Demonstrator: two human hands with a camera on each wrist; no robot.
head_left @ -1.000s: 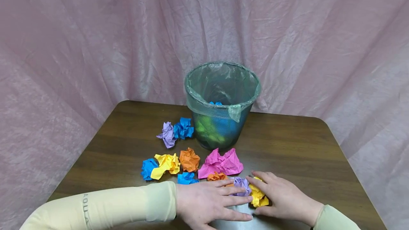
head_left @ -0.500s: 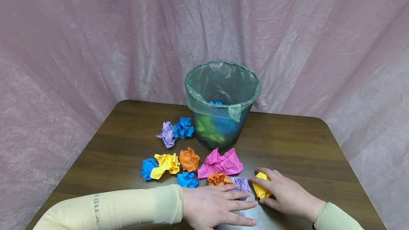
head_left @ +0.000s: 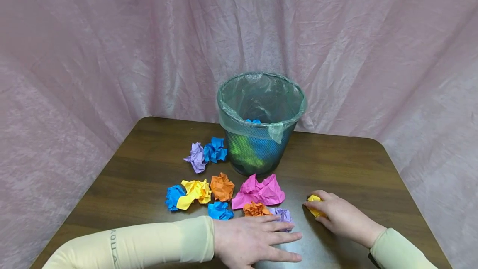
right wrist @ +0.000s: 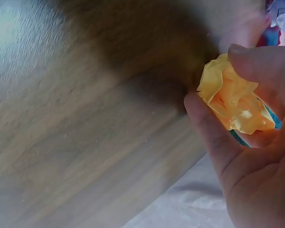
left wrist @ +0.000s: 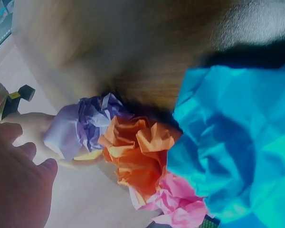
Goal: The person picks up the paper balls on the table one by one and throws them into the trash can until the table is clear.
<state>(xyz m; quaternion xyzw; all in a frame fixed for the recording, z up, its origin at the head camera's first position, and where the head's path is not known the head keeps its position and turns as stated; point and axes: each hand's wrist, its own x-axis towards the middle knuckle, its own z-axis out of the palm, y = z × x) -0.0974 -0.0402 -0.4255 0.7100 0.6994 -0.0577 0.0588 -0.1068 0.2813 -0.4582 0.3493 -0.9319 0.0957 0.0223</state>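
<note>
My right hand (head_left: 341, 217) grips a crumpled yellow paper ball (right wrist: 235, 97) between thumb and fingers, over the right part of the table. The left hand (head_left: 257, 240) is spread flat with straight fingers near the front edge. Its fingertips partly cover a crumpled purple paper (head_left: 282, 216); whether they touch it I cannot tell. Close to that hand lie a crumpled orange paper (left wrist: 137, 152), a blue one (head_left: 220, 211) and a large pink one (head_left: 259, 192).
Behind the papers stands a mesh wastebasket (head_left: 261, 125) with a clear liner, holding blue and green papers. More crumpled papers lie left of it: orange (head_left: 222, 187), yellow (head_left: 196, 192), blue (head_left: 174, 197), purple (head_left: 196, 157) and blue (head_left: 215, 150). A pink curtain (head_left: 239, 32) hangs behind the table.
My right hand has moved right and slightly away from me with the yellow paper ball, leaving the purple paper's side. The left hand has shifted slightly right, still spread.
</note>
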